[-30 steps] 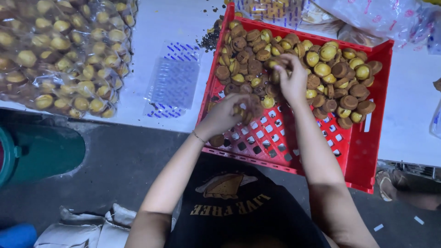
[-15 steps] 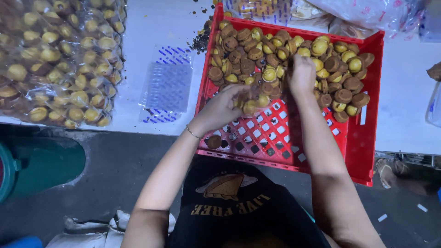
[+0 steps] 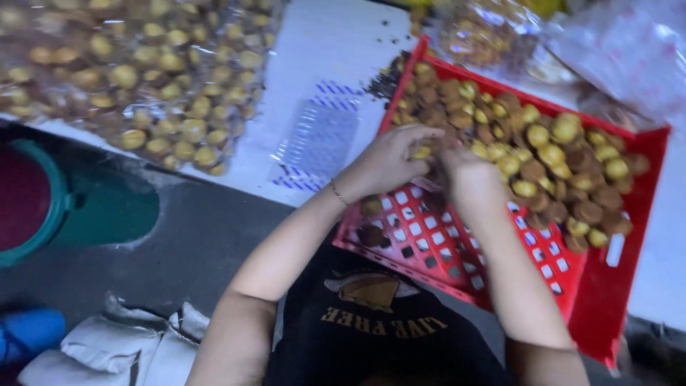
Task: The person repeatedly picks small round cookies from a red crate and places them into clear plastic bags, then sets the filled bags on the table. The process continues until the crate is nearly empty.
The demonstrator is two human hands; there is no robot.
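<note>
The 2 hands are now being brought together over the near edge of the heap of small round cakes (image 3: 543, 157) in the red crate (image 3: 629, 286); a second ago they were apart. The left hand (image 3: 386, 161) is being cupped around yellow cakes. The right hand (image 3: 464, 179) is being curled over the heap, its grasp being hidden. An empty clear bag (image 3: 318, 139) is lying on the white bench (image 3: 343, 57).

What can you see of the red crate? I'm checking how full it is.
The red crate looks like moulded plastic, with a lattice floor of square holes and low solid walls. It lies on the white table, its near edge over the person's lap. Round yellow and brown pieces fill the far half; the near floor is mostly bare. The left hand and right hand reach in together.
</note>
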